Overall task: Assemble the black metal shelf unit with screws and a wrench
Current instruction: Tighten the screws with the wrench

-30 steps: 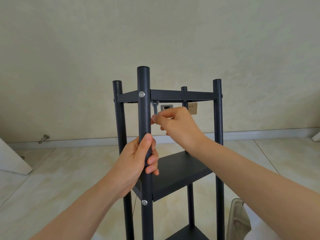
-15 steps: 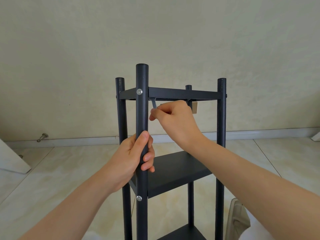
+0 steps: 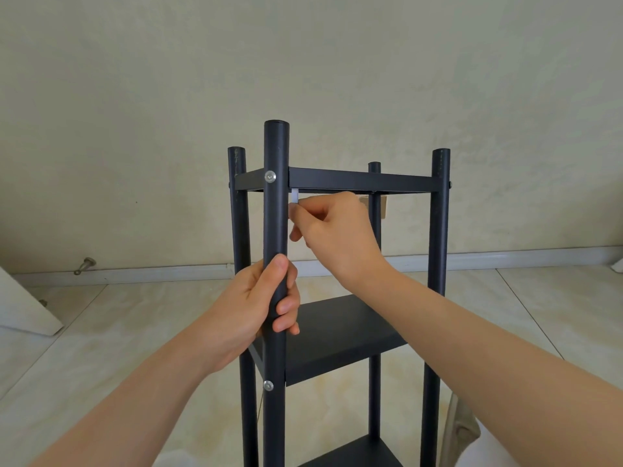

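Shelf unit (image 3: 337, 342) upright on tiled floor (image 3: 101, 348), wall (image 3: 135, 129) well behind. Left hand (image 3: 256, 308) wrapped round front post (image 3: 275, 214); right hand (image 3: 337, 230) pinching wrench (image 3: 294, 197) just under top shelf's (image 3: 364, 179) corner.

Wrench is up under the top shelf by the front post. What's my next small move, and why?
Probably swing the small silver wrench through a short arc to tighten. The right hand pinches it just under the black metal top shelf frame, right behind the silver screw head in the black round front post, and the left hand grips that post lower down, bracing it.
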The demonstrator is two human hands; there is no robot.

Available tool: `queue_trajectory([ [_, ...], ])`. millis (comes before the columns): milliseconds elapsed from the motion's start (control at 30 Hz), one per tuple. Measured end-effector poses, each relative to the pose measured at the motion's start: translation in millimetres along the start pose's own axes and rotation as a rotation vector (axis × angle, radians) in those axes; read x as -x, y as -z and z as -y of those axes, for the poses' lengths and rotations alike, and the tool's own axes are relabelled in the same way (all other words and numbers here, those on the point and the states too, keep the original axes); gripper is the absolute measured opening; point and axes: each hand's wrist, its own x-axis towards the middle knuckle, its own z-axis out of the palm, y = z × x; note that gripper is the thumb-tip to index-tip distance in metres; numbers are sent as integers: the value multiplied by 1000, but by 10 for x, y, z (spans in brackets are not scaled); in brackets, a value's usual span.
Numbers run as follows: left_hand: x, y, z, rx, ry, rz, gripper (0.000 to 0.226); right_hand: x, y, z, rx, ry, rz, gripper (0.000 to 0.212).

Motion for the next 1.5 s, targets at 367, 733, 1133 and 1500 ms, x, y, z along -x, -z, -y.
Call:
queue_trajectory([
  [367, -30, 54, -2, 4, 19, 43, 44, -86, -190, -198, 80, 153, -123, 40],
  [733, -64, 24, -2, -18, 14, 54, 46, -65, -134, -170, -2, 100, -121, 39],
  [1133, -80, 44, 9, -7, 10, 39, 47, -48, 125, -64, 36, -47, -27, 29],
  [1500, -62, 50, 1, -13, 19, 42, 48, -51, 50, -13, 22, -18, 15, 33],
])
